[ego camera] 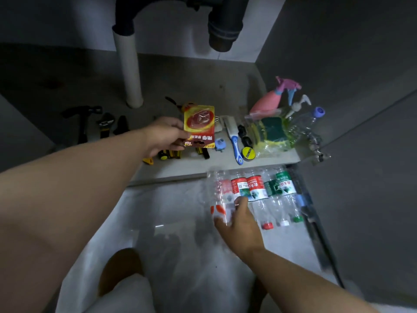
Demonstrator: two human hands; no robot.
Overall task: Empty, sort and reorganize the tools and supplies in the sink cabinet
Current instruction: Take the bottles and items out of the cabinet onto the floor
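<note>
left hand pinches a red-and-yellow packet at 12 o'clock above the cabinet floor. right hand curls round the leftmost empty bottle at 4 o'clock. the bottle is probably light, crushable and slick, so hold it mid-body.

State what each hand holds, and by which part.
Left hand pinches the red-and-yellow packet by its lower left edge. Right hand grips the leftmost clear bottle near its neck end.
</note>
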